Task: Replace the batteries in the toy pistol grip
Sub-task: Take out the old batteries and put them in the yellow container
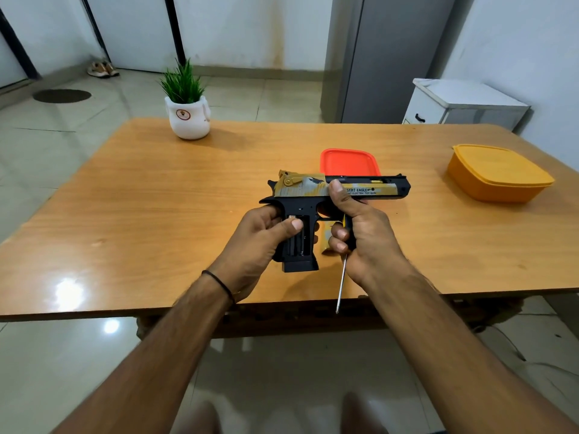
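In the head view, the toy pistol (313,189) was held just above the wooden table (156,198), barrel pointing right, with both hands on it. The left hand (257,242) wrapped the pistol grip from behind, its thumb laid across the open battery compartment (297,242), where dark cylinders that looked like cells sat in the slot. The right hand (366,233) steadied the frame by the trigger guard with its thumb up on the slide, while its curled fingers clamped a screwdriver (342,277), shaft pointing back toward the person. A tan grip cover (326,245) showed just beside those fingers, though whether they held it or it lay on the table could not be told. Judging by this, the cover was already unscrewed and off. Whether the cells were old or new was unclear, so the swap, the refitting and the screwing down probably remained. An orange lid (349,162) and a yellow container (498,177) lay beyond.
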